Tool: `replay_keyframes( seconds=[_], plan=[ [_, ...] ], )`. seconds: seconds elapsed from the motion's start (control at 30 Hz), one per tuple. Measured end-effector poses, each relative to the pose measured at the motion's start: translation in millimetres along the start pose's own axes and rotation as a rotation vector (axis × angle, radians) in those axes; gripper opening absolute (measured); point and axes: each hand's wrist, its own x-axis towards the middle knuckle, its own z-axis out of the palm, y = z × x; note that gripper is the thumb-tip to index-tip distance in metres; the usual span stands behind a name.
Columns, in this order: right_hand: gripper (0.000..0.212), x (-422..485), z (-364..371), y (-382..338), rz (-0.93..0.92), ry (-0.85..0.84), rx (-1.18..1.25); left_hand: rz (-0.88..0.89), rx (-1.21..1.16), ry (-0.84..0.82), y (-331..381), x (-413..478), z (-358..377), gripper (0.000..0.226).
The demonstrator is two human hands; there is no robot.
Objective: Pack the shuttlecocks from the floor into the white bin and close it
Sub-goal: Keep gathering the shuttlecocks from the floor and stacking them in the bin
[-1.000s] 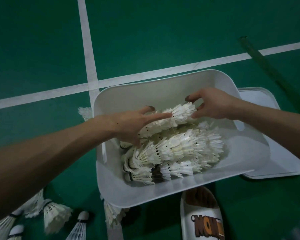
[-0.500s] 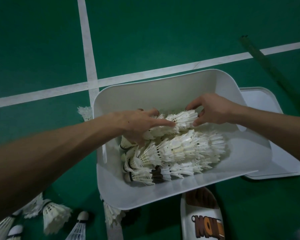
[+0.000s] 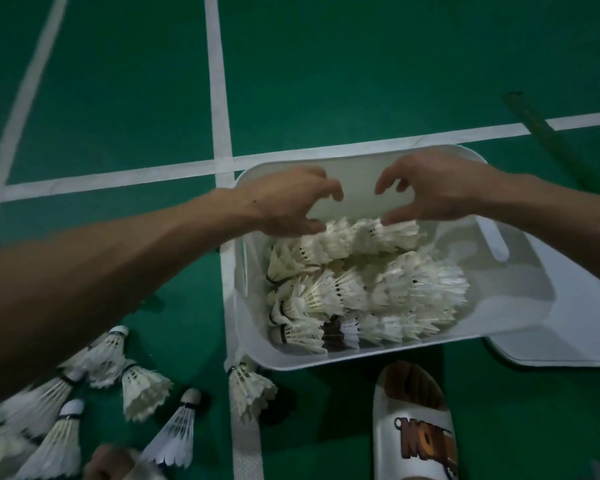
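Green court floor [image 3: 361, 64], crossed by white court lines [image 3: 219, 98]. The white bin [image 3: 520, 303] is set on the floor just past a line crossing, open at the top. Its lid [image 3: 568, 344] is laid flat on the floor at the bin's right, and its near edge is partly covered by the bin.

Stacked shuttlecocks [image 3: 361, 296] are packed in the left and middle of the bin, laid on their sides in nested rows, corks toward the left wall. The right part of the bin's bottom is bare. A top row [image 3: 361, 237] is laid along the far side of the pile.

Both hands are held over the far half of the bin, palms facing each other across a gap. The left hand [image 3: 291, 202] is seen with fingers loosely curled and nothing gripped; its thumb is lowered to the left end of the top row. The right hand [image 3: 430, 188] is likewise loosely curled and nothing is grasped; its thumb is placed at, or just above, the feathers of the same row. Whether it touches cannot be told.

Loose shuttlecocks [image 3: 142, 393] are scattered on the floor at lower left, below the left forearm. A single shuttlecock [image 3: 250, 389] is lodged against the bin's near left corner, on the white line.

A white slipper [image 3: 416, 431] with brown lettering is seen just in front of the bin. A dark strip [image 3: 548, 133] is laid diagonally across the floor at upper right.
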Motion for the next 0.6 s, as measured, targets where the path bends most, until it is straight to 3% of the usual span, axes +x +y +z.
replay_keyframes(
  seconds=[0.13, 0.27, 0.37, 0.5, 0.6],
  plan=[
    [0.044, 17, -36, -45, -0.097, 0.145, 0.013, -0.099, -0.033, 0.264, -23, -23, -36, 0.038],
    [0.039, 47, -53, -98, -0.216, 0.247, 0.070, -0.245, -0.042, 0.318, -67, -62, -44, 0.034],
    [0.037, 71, -48, -141, -0.294, 0.207, 0.106, -0.377, -0.029, 0.207, -108, -92, -24, 0.038],
    [0.038, 112, -23, -190, -0.357, 0.091, 0.044, -0.592, -0.027, -0.130, -158, -130, 12, 0.056],
    [0.047, 144, -2, -213, -0.335, -0.059, -0.053, -0.637, -0.067, -0.267, -183, -151, 33, 0.065]
  ],
)
